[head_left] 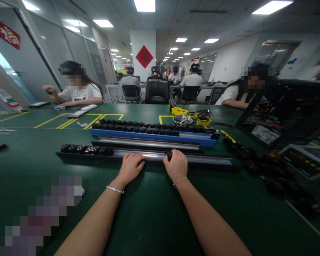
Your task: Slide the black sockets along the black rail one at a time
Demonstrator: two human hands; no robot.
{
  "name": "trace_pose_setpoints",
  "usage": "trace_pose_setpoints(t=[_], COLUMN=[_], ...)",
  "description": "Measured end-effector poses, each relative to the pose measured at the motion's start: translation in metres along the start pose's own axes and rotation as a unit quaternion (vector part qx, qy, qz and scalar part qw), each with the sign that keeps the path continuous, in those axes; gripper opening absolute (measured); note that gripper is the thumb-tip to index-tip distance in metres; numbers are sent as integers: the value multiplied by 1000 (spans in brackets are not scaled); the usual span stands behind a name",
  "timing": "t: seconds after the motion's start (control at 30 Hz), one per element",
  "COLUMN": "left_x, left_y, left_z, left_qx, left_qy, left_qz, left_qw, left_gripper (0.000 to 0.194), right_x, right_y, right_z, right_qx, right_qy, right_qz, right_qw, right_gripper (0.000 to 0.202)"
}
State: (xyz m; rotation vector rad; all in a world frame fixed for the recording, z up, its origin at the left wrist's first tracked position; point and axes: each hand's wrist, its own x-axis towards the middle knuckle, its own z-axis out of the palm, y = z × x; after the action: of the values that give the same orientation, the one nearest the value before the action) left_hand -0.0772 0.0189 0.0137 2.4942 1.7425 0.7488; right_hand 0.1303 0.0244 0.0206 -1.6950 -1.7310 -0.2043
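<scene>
A long black rail with a shiny metal channel lies crosswise on the table. Several small black parts are lined up in its left end. My left hand grips the near edge of this rail around its middle, fingers bent over it. Between the fingers of my right hand is a small black part, held at the channel right of the middle. Its details are too small to make out. Just behind lies another black rail with a bare metal channel.
Further back, a blue rail carries rows of black parts. Behind it are a metal bowl and yellow trays. Black parts lie piled at right, beside a grey metal box and an open computer case. Co-workers sit across the table.
</scene>
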Motion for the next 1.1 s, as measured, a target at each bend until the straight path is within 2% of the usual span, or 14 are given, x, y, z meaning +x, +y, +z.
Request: trace_pose_setpoints(t=[1.1], left_x=[1], left_y=[0], left_z=[0], left_qx=[-1], left_qy=[-10], left_qz=[-3], left_qw=[1000], left_gripper=[26], right_x=[1], right_y=[15], right_z=[1], right_qx=[-10], right_qy=[15], right_qz=[15], right_qw=[1000], right_gripper=[22])
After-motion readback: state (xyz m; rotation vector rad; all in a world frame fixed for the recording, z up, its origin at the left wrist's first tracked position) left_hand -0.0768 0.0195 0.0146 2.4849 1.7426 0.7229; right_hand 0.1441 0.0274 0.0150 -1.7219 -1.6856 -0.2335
